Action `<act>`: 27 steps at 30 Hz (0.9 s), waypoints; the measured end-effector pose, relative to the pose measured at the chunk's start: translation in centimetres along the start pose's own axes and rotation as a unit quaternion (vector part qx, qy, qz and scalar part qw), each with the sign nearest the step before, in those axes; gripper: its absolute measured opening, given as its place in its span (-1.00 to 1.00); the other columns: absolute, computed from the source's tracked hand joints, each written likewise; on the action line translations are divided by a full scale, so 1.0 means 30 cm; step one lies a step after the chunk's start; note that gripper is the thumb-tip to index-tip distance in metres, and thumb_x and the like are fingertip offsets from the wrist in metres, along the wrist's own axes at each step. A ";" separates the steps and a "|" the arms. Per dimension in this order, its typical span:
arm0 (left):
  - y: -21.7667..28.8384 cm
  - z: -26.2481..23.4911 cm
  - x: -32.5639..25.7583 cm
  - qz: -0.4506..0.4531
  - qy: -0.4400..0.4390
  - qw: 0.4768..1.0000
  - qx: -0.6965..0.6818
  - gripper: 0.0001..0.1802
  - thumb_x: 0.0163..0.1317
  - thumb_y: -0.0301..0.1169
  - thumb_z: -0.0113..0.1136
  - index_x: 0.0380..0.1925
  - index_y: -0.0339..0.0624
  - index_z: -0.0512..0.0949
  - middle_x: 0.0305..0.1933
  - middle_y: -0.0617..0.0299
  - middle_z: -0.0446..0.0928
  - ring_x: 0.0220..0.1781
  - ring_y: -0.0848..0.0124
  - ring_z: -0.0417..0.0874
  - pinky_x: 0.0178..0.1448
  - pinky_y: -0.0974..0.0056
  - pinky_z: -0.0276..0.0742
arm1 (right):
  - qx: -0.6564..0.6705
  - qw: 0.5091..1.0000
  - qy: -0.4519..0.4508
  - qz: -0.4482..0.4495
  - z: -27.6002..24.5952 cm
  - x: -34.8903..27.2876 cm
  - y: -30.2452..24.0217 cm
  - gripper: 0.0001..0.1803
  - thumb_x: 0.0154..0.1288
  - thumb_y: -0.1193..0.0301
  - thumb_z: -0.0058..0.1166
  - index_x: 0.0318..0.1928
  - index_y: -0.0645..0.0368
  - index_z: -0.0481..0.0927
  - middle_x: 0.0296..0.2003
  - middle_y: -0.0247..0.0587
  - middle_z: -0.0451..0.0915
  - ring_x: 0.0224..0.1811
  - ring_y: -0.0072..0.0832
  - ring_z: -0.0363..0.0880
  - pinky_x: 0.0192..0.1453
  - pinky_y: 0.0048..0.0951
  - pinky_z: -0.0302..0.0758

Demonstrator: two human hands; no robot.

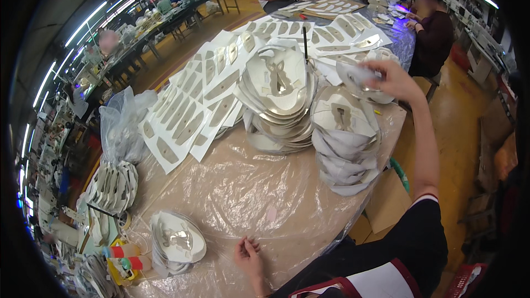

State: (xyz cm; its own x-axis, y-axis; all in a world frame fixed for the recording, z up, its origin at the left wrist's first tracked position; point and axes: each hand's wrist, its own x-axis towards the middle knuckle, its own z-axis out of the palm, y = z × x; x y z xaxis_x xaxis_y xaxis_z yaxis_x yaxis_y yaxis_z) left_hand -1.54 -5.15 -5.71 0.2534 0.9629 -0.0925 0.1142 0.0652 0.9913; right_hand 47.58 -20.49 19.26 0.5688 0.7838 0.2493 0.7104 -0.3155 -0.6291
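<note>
My right hand (393, 80) reaches over the back right of the table, its fingers closed on a whitish shoe upper (352, 75) that is smeared by motion. Below it lie more uppers of the same kind. My left hand (249, 259) rests near the table's front edge, holding nothing, with fingers loosely bent and slightly apart. To its left sits a small stack of white and beige shoe uppers (178, 240). A tall stack of uppers (276, 85) stands at the middle back, and another stack (345, 132) is just right of it.
White sheets with beige cut pieces (185, 116) cover the table's back left. A clear plastic bag (124, 124) and red-labelled bottles (124, 251) line the left side. A thin black rod (305, 44) rises behind the tall stack. Other people (433, 30) sit at the far end.
</note>
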 end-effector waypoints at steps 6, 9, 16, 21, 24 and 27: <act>0.021 0.003 0.004 -0.008 -0.002 1.000 -0.002 -0.78 0.46 -0.48 0.04 -0.02 -0.39 0.54 -0.24 0.12 0.62 -0.31 0.47 0.68 -0.23 0.42 0.62 | 0.035 0.990 -0.067 0.119 0.363 -0.273 -0.010 -0.49 0.19 0.43 0.34 0.19 0.02 0.61 -0.22 -0.18 0.66 -0.25 -0.52 0.57 -0.13 -0.40 0.51; 0.029 0.001 -0.010 -0.015 0.003 1.000 0.012 -0.78 0.46 -0.47 0.05 -0.02 -0.40 0.54 -0.22 0.12 0.64 -0.29 0.47 0.68 -0.22 0.42 0.63 | -0.071 0.983 0.141 0.098 0.425 -0.319 -0.020 -0.54 0.12 0.51 0.28 0.10 0.11 0.65 -0.25 -0.02 0.69 -0.26 -0.39 0.64 -0.12 -0.30 0.54; 0.046 0.008 -0.016 -0.033 0.018 0.999 -0.013 -0.78 0.45 -0.47 0.08 -0.02 -0.38 0.56 -0.22 0.13 0.65 -0.24 0.46 0.70 -0.15 0.41 0.64 | 0.048 0.928 0.367 -0.046 0.611 -0.289 -0.206 -0.63 0.00 0.74 0.07 -0.16 0.17 0.66 -0.37 -0.25 0.60 -0.35 -0.44 0.57 -0.40 -0.49 0.42; 0.054 0.008 -0.024 -0.033 0.007 0.999 -0.019 -0.78 0.44 -0.47 0.09 -0.03 -0.35 0.59 -0.16 0.13 0.66 -0.22 0.47 0.69 -0.10 0.40 0.62 | 0.335 0.937 -0.093 -0.011 0.976 -0.389 -0.364 -0.70 0.07 0.71 0.16 -0.18 0.16 0.71 -0.34 -0.30 0.69 -0.36 -0.58 0.63 -0.28 -0.56 0.57; 0.078 -0.018 -0.044 -0.003 0.016 1.000 0.026 -0.81 0.39 -0.50 0.13 -0.06 -0.32 0.61 -0.14 0.12 0.66 -0.16 0.42 0.69 -0.05 0.33 0.60 | 0.355 0.905 -0.235 -0.013 1.162 -0.498 -0.419 -0.77 0.15 0.55 0.17 -0.15 0.14 0.71 -0.43 -0.24 0.66 -0.42 -0.45 0.63 -0.35 -0.44 0.52; 0.123 -0.078 -0.053 0.095 0.074 0.976 0.180 -0.83 0.32 -0.54 0.18 -0.11 -0.29 0.62 -0.17 0.12 0.66 -0.13 0.34 0.69 -0.03 0.26 0.57 | 0.266 0.928 -0.253 -0.069 1.231 -0.565 -0.406 -0.81 0.21 0.43 0.18 -0.17 0.15 0.71 -0.49 -0.17 0.62 -0.47 -0.36 0.58 -0.36 -0.34 0.45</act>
State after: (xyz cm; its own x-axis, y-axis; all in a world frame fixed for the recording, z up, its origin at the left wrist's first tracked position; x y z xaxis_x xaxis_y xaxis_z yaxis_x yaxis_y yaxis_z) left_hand -3.76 -5.83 -1.68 0.1648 0.9775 0.1314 0.4158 -0.1897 0.8894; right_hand 14.00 -10.18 -4.49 0.1243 0.9904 0.0605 0.3809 0.0087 -0.9246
